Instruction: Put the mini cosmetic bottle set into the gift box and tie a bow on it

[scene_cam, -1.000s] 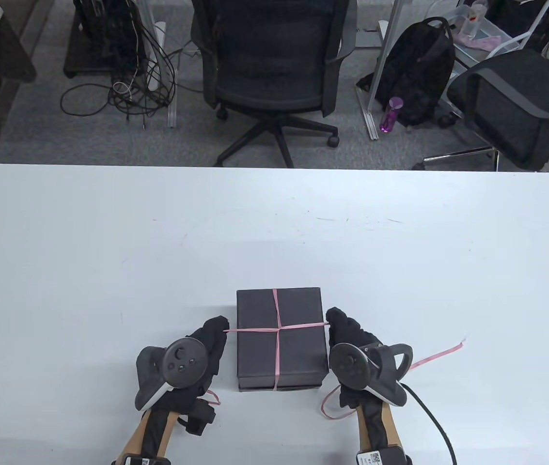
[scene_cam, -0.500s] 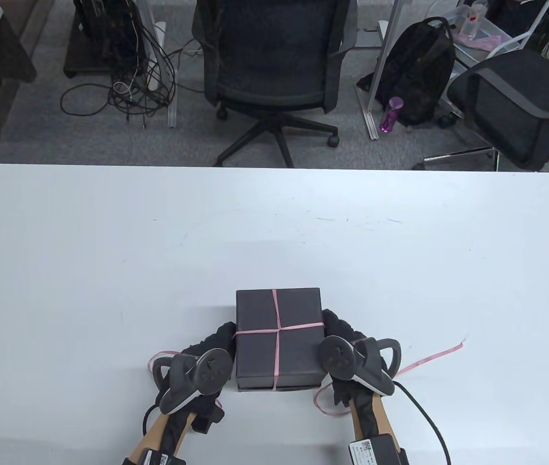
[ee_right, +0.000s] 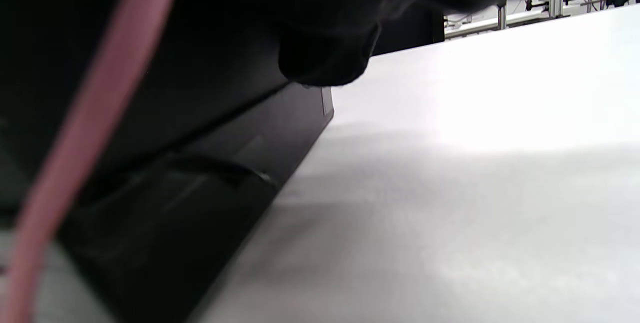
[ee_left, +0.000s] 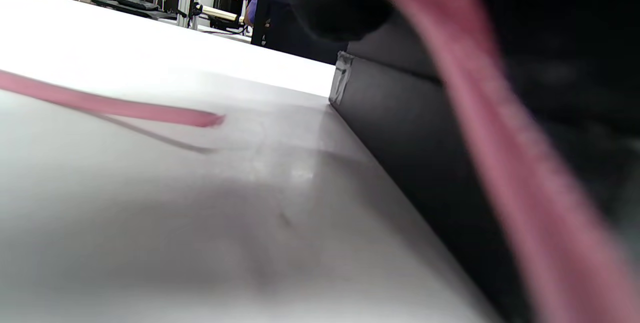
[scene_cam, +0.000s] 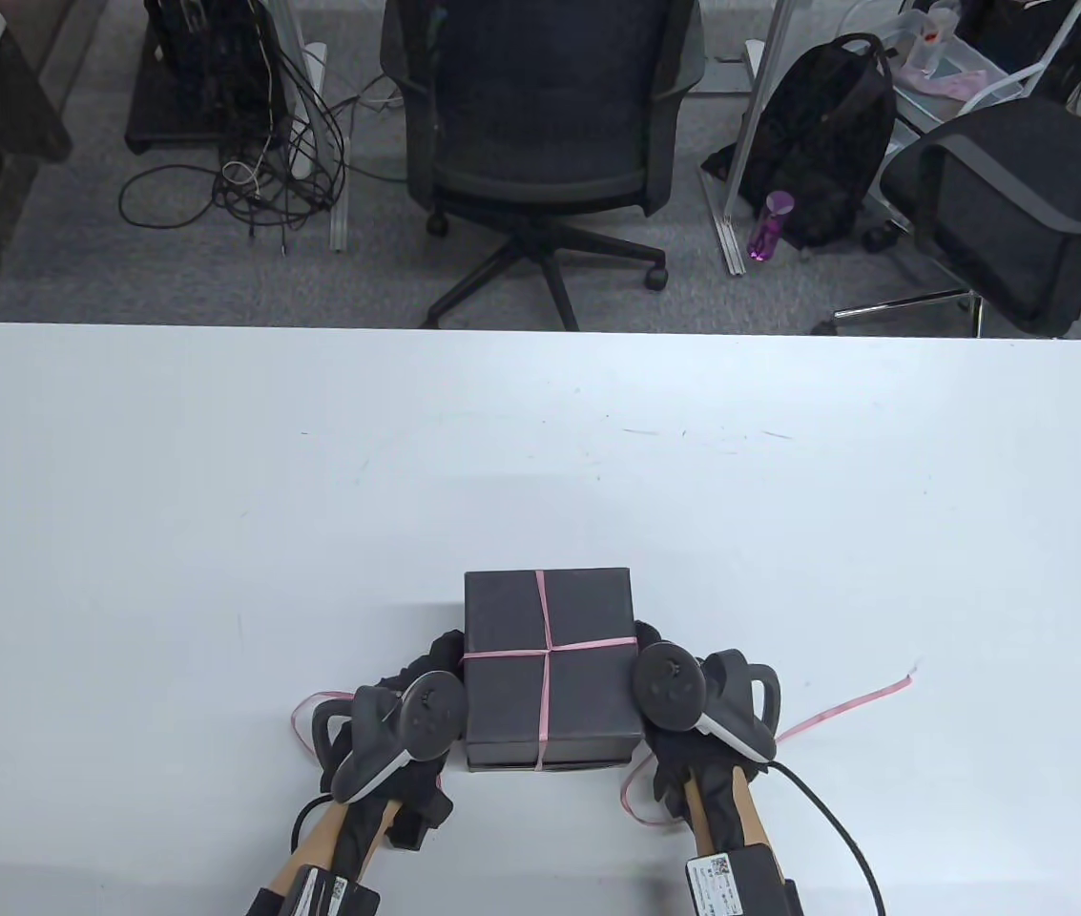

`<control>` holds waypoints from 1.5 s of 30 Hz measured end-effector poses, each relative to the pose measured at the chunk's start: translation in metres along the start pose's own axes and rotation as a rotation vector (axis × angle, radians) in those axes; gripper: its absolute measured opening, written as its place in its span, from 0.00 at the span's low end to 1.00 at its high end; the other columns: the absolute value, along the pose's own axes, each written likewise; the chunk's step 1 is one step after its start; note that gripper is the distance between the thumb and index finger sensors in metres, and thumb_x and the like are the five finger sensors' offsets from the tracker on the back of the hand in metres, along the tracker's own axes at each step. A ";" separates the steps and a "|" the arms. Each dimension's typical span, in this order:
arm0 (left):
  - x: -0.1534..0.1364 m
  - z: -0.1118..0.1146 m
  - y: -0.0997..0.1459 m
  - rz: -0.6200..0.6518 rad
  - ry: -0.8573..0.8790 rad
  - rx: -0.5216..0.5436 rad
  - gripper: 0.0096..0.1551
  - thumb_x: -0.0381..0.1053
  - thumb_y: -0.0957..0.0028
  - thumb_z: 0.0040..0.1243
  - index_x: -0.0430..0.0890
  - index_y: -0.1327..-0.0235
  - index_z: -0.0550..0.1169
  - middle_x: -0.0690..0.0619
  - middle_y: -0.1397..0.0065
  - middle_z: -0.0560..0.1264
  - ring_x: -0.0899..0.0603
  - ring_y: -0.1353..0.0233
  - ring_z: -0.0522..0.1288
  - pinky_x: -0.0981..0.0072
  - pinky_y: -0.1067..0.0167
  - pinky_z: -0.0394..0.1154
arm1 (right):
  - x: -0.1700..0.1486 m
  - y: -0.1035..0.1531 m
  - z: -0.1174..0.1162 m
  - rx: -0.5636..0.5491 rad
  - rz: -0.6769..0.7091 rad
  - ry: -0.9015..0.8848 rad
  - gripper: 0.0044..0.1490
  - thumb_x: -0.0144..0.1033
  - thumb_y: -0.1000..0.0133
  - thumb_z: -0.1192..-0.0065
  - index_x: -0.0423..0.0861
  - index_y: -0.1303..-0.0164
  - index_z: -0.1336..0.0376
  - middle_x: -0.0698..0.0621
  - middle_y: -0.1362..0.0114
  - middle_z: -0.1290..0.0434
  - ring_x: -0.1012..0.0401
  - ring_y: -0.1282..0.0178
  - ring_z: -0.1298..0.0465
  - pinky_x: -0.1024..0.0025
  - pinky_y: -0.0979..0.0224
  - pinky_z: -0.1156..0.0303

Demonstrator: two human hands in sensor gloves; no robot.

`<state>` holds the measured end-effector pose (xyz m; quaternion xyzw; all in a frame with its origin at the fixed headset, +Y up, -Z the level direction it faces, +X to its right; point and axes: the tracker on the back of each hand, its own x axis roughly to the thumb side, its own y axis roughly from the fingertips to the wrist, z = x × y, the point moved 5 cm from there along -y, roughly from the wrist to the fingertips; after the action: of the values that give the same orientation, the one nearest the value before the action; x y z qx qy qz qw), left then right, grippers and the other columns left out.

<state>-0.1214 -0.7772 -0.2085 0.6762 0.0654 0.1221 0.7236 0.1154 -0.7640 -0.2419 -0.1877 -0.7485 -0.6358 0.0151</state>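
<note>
The gift box (scene_cam: 550, 663) sits closed on the desk (scene_cam: 216, 496), near the desk's front edge, with the pink ribbon (scene_cam: 545, 658) crossed over its lid. The bottle set is not visible; it is presumably inside.

Compared with one second earlier, both hands have closed in on the gift box. Then they stood slightly apart from its sides with the ribbon drawn taut between them; now the left hand (scene_cam: 406, 711) lies against the box's left side and the right hand (scene_cam: 683, 701) against its right side. The wrist views show dark fingertips at the box wall, with ribbon running past each lens. Whether either hand is pinching the ribbon, gripping the box, or only resting on it cannot be determined: the trackers hide the fingers.

The free ribbon tails now lie slack: one loops on the desk left of the gift box, the other trails away to its right.

Assessment: the wrap is complete and tension appears released. The bow is not yet formed. The next step probably brings both tails over the lid crossing.
</note>
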 end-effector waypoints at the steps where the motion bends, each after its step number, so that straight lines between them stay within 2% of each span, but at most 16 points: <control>1: -0.001 0.001 -0.001 -0.005 0.013 -0.004 0.24 0.52 0.35 0.42 0.49 0.27 0.68 0.60 0.56 0.80 0.57 0.75 0.78 0.67 0.72 0.81 | 0.000 -0.001 -0.003 0.012 -0.005 0.007 0.28 0.27 0.36 0.53 0.33 0.27 0.43 0.41 0.48 0.23 0.65 0.73 0.24 0.72 0.69 0.21; 3: -0.002 0.003 -0.002 -0.013 0.028 -0.022 0.24 0.52 0.35 0.42 0.49 0.27 0.68 0.60 0.56 0.80 0.57 0.75 0.78 0.67 0.72 0.81 | -0.001 -0.002 -0.007 0.039 -0.010 0.019 0.29 0.27 0.36 0.53 0.32 0.26 0.43 0.40 0.48 0.23 0.65 0.73 0.24 0.71 0.69 0.21; 5: -0.004 0.005 -0.003 -0.028 0.055 -0.039 0.24 0.52 0.35 0.42 0.49 0.27 0.68 0.59 0.55 0.80 0.57 0.75 0.78 0.66 0.72 0.81 | -0.002 -0.002 -0.014 0.089 -0.018 -0.059 0.29 0.24 0.36 0.52 0.30 0.25 0.43 0.38 0.47 0.24 0.63 0.73 0.24 0.69 0.68 0.22; 7: -0.006 0.007 -0.004 -0.036 0.075 -0.063 0.25 0.52 0.35 0.42 0.49 0.26 0.68 0.59 0.54 0.80 0.57 0.75 0.78 0.67 0.72 0.81 | -0.003 -0.003 -0.014 0.070 -0.009 -0.068 0.29 0.24 0.36 0.52 0.29 0.26 0.43 0.37 0.47 0.24 0.63 0.73 0.24 0.68 0.69 0.22; 15: -0.012 0.019 -0.004 -0.068 0.179 -0.141 0.25 0.51 0.34 0.42 0.48 0.25 0.67 0.58 0.52 0.80 0.57 0.74 0.78 0.67 0.71 0.81 | -0.006 -0.003 -0.019 0.121 -0.025 -0.127 0.31 0.23 0.36 0.52 0.27 0.24 0.45 0.36 0.47 0.24 0.62 0.73 0.24 0.68 0.68 0.22; 20: -0.015 0.025 -0.004 -0.087 0.237 -0.166 0.26 0.51 0.34 0.42 0.48 0.24 0.66 0.58 0.52 0.80 0.57 0.74 0.78 0.67 0.71 0.81 | -0.016 -0.004 -0.036 0.226 -0.067 -0.205 0.32 0.24 0.36 0.53 0.27 0.23 0.46 0.37 0.46 0.25 0.62 0.71 0.24 0.68 0.66 0.22; 27: -0.014 0.029 -0.004 -0.106 0.193 -0.169 0.25 0.50 0.34 0.42 0.50 0.24 0.64 0.57 0.49 0.80 0.57 0.73 0.78 0.67 0.70 0.81 | -0.017 -0.006 -0.038 0.213 -0.067 -0.197 0.31 0.25 0.36 0.53 0.28 0.24 0.45 0.40 0.49 0.25 0.64 0.71 0.24 0.70 0.66 0.21; 30: -0.016 0.035 -0.004 -0.127 0.174 -0.209 0.25 0.50 0.34 0.43 0.48 0.23 0.65 0.57 0.49 0.79 0.57 0.73 0.78 0.66 0.69 0.81 | -0.017 -0.005 -0.037 0.204 -0.069 -0.185 0.30 0.26 0.36 0.53 0.29 0.24 0.44 0.41 0.50 0.25 0.65 0.71 0.24 0.71 0.66 0.21; 41: -0.015 0.036 -0.004 -0.147 0.185 -0.185 0.25 0.50 0.34 0.43 0.48 0.24 0.67 0.59 0.52 0.79 0.57 0.72 0.79 0.66 0.69 0.82 | -0.017 -0.005 -0.037 0.203 -0.077 -0.189 0.31 0.26 0.35 0.54 0.29 0.23 0.45 0.41 0.50 0.26 0.64 0.70 0.23 0.70 0.65 0.21; 45: -0.017 0.038 0.000 -0.170 0.226 -0.179 0.27 0.51 0.33 0.37 0.50 0.21 0.63 0.58 0.50 0.77 0.58 0.71 0.78 0.68 0.68 0.82 | -0.017 -0.005 -0.037 0.197 -0.080 -0.199 0.31 0.26 0.36 0.54 0.29 0.23 0.46 0.41 0.50 0.26 0.63 0.69 0.23 0.69 0.64 0.21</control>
<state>-0.1280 -0.8184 -0.2070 0.5830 0.1924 0.1410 0.7767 0.1218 -0.8048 -0.2438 -0.2176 -0.8120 -0.5375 -0.0662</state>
